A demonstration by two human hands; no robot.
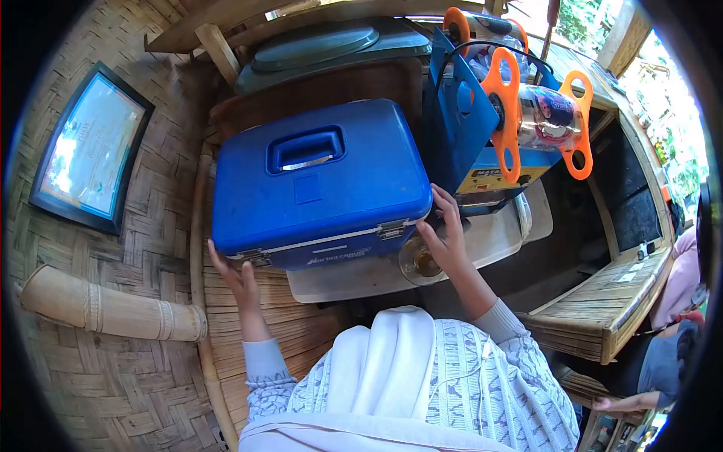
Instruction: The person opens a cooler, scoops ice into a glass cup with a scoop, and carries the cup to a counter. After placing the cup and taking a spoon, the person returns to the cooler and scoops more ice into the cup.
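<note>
A blue lidded box with a recessed handle and metal latches sits on the shelf, its lid down. My left hand touches the box's front left corner, fingers apart. At the front right corner, my right hand rests against the box beside a latch, its fingers spread. A small round glass dish is partly hidden beside my right hand. Under the box's front edge lies a pale tray.
A blue sealing machine with orange roll holders stands at the right. Behind the box are a brown tray and a dark green lid. A framed certificate hangs left. Another person's hand shows at lower right.
</note>
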